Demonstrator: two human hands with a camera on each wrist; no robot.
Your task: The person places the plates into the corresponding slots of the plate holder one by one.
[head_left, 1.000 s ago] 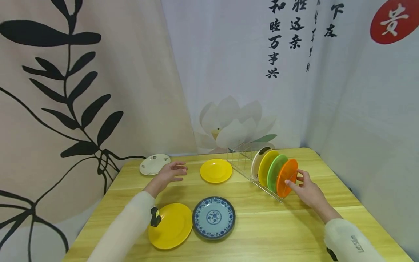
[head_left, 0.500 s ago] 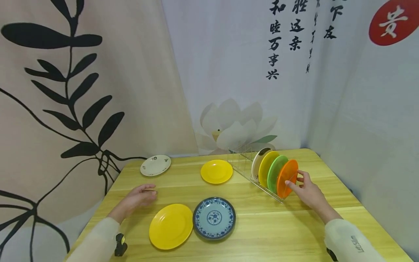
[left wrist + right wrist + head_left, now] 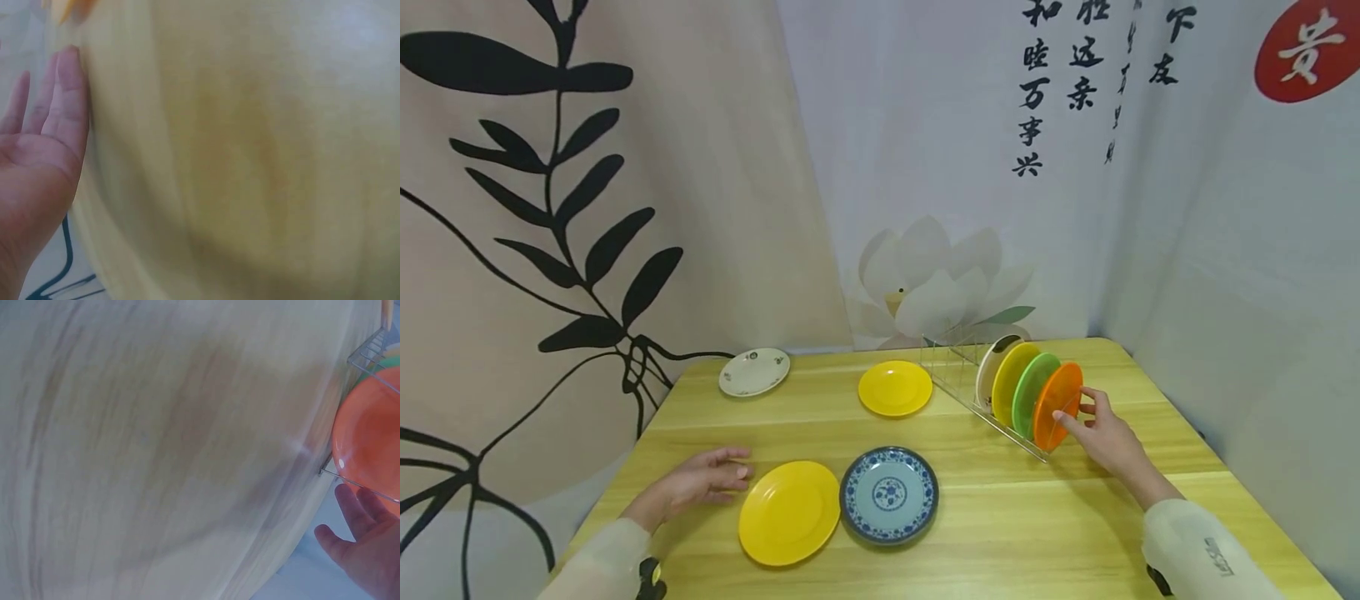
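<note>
In the head view my left hand [image 3: 703, 479] hovers over the table just left of a large yellow plate [image 3: 789, 513], fingers extended and holding nothing. The left wrist view shows its palm and straight fingers. My right hand [image 3: 1105, 433] is at the right edge of an orange plate [image 3: 1054, 408], thumb across the plate's face and fingers at its rim. This plate stands upright in a wire dish rack [image 3: 1011, 435], in front of a green plate [image 3: 1028, 400], a yellow plate and a white plate. Beside the large yellow plate lies a blue-patterned plate [image 3: 890, 495].
A smaller yellow plate [image 3: 895, 388] lies flat near the rack's left end. At the back left corner of the wooden table [image 3: 1000, 533] is a white patterned plate [image 3: 754, 372]. Printed curtains [image 3: 925, 167] hang behind the table and along its right side.
My left hand has drawn back from near the white patterned plate, moving left and toward me to beside the large yellow plate. The right hand has stayed at the orange plate.
</note>
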